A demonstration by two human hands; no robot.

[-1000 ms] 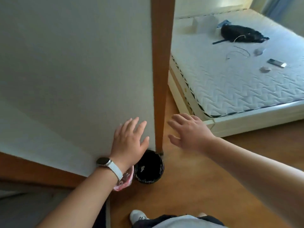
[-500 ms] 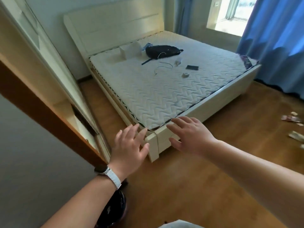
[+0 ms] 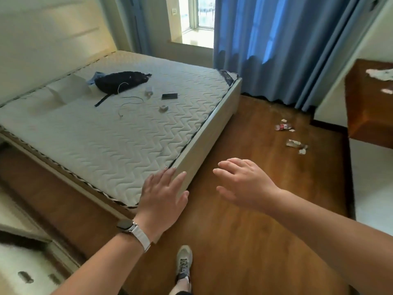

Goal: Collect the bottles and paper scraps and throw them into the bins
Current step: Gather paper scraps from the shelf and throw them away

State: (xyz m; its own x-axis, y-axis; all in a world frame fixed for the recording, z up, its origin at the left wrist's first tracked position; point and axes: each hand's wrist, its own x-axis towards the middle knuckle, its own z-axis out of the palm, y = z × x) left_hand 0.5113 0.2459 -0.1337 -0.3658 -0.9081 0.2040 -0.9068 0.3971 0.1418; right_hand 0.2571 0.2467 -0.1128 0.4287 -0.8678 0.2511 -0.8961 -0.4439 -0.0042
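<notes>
Both hands are empty, fingers spread: left hand (image 3: 163, 194) beside the bed corner (image 3: 187, 167), right hand (image 3: 244, 184) over floor (image 3: 244, 241). Bottles (image 3: 282, 127) and paper scraps (image 3: 284, 120) lie well ahead-right of it; small scraps are easily overlooked, and a bottle may roll from a hasty grab.

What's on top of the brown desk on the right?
White paper scraps lie on the desk, one cluster and a smaller piece. The frame edge cuts off the rest of its top.
</notes>
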